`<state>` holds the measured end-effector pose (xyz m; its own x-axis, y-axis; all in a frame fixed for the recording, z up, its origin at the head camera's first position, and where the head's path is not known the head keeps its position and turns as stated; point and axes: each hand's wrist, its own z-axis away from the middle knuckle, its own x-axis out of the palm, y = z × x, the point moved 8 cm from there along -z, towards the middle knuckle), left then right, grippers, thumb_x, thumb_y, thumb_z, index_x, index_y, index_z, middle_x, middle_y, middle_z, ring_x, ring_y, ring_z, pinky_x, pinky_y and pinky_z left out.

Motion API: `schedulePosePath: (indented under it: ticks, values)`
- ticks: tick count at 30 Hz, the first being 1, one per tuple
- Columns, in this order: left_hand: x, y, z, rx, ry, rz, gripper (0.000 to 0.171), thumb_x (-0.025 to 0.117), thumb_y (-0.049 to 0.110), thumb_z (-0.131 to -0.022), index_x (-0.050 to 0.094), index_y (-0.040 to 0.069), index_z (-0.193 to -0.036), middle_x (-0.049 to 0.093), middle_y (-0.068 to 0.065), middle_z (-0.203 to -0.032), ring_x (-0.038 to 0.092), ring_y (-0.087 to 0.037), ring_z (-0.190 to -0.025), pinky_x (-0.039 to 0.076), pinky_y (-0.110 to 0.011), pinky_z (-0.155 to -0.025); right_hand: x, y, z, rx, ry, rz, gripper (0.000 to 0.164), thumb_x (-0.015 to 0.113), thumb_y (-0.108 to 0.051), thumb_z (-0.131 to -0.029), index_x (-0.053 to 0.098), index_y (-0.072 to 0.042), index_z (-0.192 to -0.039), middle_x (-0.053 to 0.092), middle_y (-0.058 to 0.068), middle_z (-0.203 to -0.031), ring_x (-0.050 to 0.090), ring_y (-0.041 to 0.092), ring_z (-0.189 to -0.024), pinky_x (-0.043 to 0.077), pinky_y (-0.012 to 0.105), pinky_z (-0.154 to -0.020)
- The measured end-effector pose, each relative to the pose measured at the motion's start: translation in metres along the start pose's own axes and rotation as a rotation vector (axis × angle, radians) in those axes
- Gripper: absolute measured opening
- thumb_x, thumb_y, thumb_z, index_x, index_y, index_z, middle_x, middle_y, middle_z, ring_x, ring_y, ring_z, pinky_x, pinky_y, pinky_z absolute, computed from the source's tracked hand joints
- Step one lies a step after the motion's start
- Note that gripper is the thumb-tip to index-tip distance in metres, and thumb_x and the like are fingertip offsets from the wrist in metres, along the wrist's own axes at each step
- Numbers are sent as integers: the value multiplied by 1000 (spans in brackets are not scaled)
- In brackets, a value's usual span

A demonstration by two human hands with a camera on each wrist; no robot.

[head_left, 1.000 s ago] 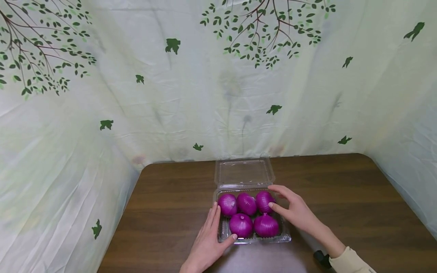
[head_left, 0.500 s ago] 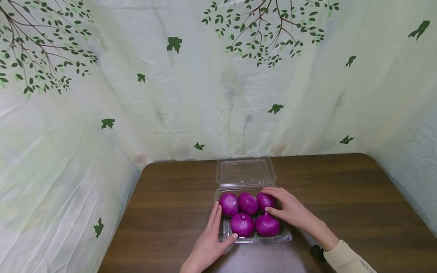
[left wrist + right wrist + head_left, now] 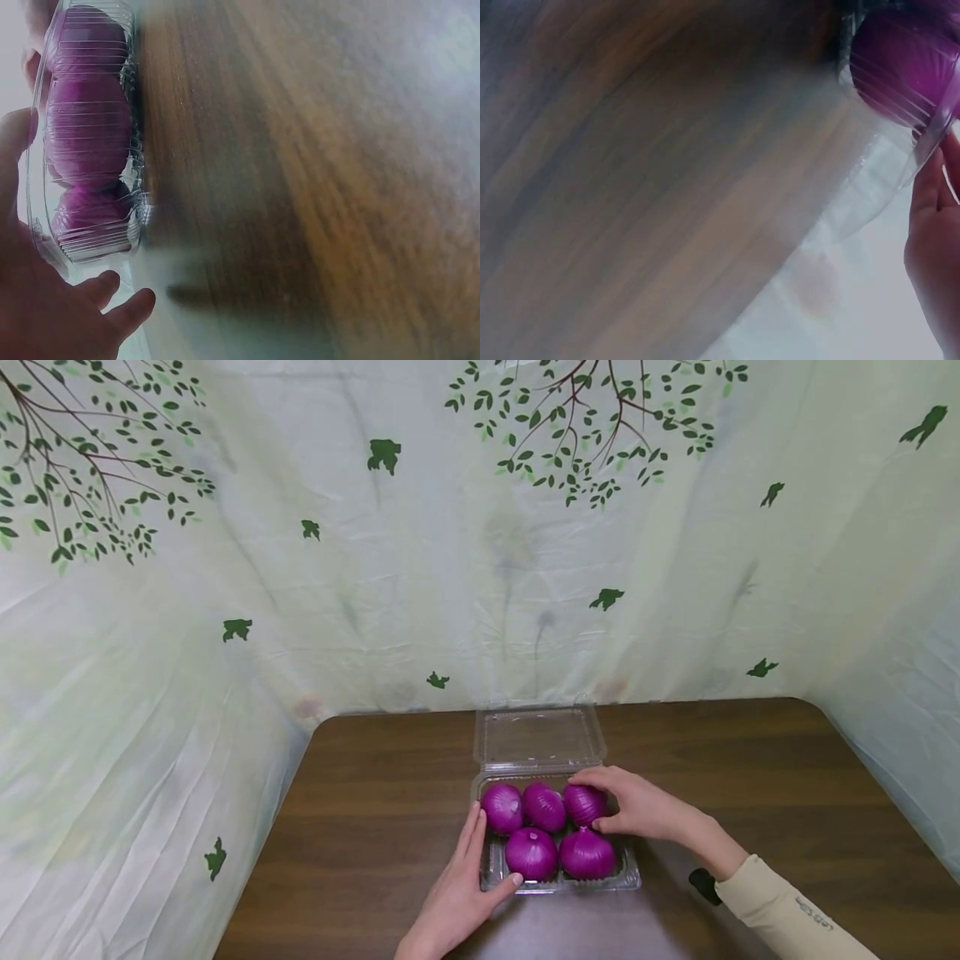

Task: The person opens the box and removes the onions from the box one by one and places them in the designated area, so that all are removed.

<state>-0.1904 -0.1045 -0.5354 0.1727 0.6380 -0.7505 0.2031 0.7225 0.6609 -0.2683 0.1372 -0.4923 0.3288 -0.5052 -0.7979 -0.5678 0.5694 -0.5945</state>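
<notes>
A clear plastic clamshell box [image 3: 634,878] lies on the brown table with its lid [image 3: 538,737] folded back. It holds several purple onions in two rows. My right hand [image 3: 624,803] curls round the back right onion [image 3: 582,802], index finger over its top and thumb under its near side. My left hand [image 3: 467,870] lies flat against the box's left wall with straight fingers, its thumb on the front rim. The left wrist view shows the box [image 3: 84,150] side-on beside that hand [image 3: 60,319]. In the right wrist view, an onion [image 3: 904,67] shows through the plastic above my fingers [image 3: 932,247].
The wooden table [image 3: 375,793] spreads bare to both sides of the box. A pale cloth printed with green leaves [image 3: 480,568] walls off the back and sides. A small black object [image 3: 705,885] sits by my right sleeve.
My right hand has slid left from the box's right edge and closed its fingers round the back right onion. The left hand and the box have stayed put.
</notes>
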Motion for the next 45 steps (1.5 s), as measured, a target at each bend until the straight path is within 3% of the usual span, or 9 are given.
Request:
schedulePosePath:
  ticks: [4,13,27,39,45]
  values:
    - [-1,0,0,5,7,10,102,63,64,-86,11,18,-160,0,7,-165,31,-27,-142,42,-53,-102,1,0,0,-6,-6,4,69,81,-12,-75,55,-10,-139,53,7,-140,49,28,-125,46,49,-96]
    - [-2,3,0,23,38,13,101,65,61,-86,13,14,-159,4,3,-165,25,-28,-144,36,-53,-106,7,-2,1,-60,55,142,78,87,-9,-67,55,-9,-139,53,8,-137,50,30,-122,47,51,-94]
    - [-2,4,1,0,13,5,101,64,62,-86,12,15,-159,2,5,-165,25,-28,-144,38,-54,-105,4,9,7,14,94,-50,79,86,-11,-73,50,-15,-143,51,7,-142,49,27,-123,49,49,-93]
    - [-3,5,1,9,24,-12,101,64,62,-86,13,14,-159,3,4,-165,26,-28,-144,38,-53,-105,-9,2,14,46,319,-209,80,90,-11,-69,53,-17,-140,53,0,-133,57,19,-110,54,43,-86]
    - [-3,6,1,15,30,-12,101,64,62,-86,14,13,-159,3,3,-165,24,-27,-145,37,-53,-106,-11,2,18,88,398,-226,79,91,-11,-68,53,-20,-138,54,-4,-129,56,14,-106,53,41,-86]
